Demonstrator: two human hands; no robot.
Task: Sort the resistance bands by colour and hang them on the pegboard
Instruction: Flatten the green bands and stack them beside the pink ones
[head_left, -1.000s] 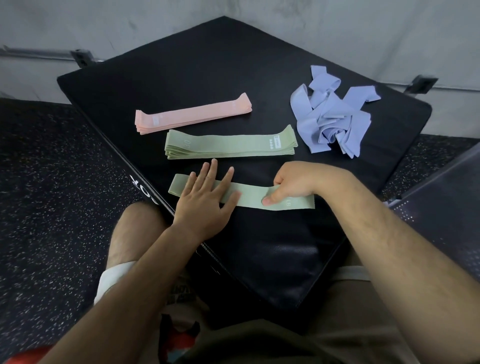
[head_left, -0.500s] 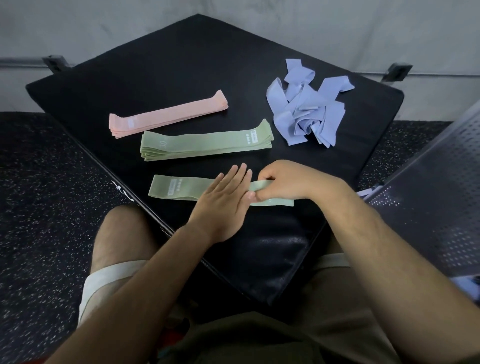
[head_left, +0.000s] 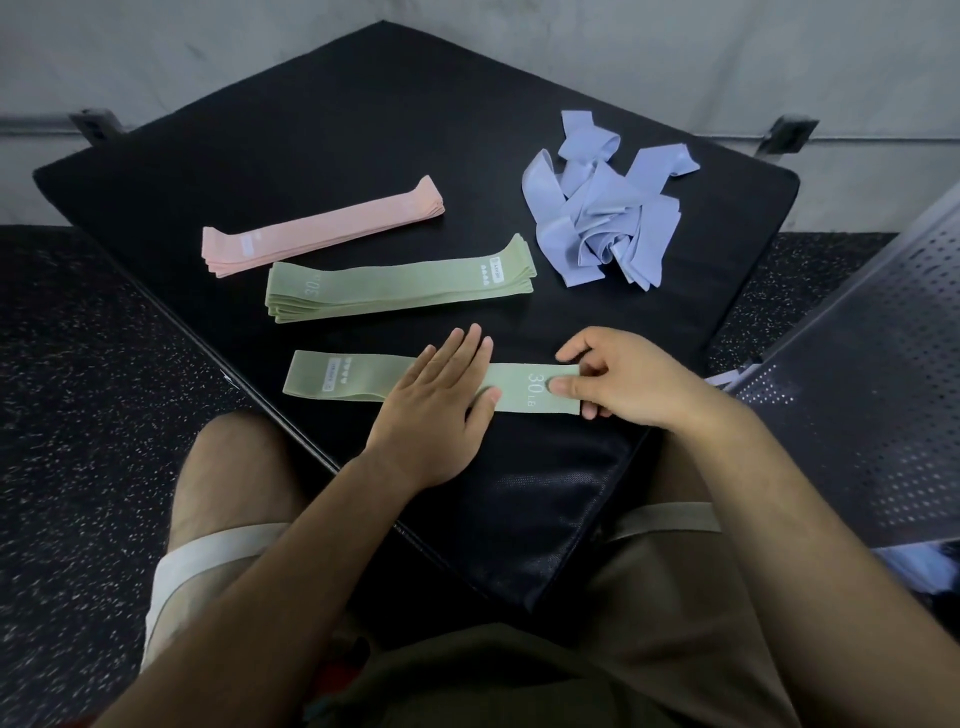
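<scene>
Green fabric: one loose band (head_left: 358, 376) lies flat on the black surface (head_left: 363, 130) in front of me, near the green stack (head_left: 400, 286). My left hand (head_left: 436, 410) presses open on its middle, fingers straight. My right hand (head_left: 623, 382) pinches the end marked 30 LB. I should draw that end taut so both layers smooth out, then lay it square on the green stack, clear of the pink stack (head_left: 322, 231) and the tangled lilac heap (head_left: 602, 218).
</scene>
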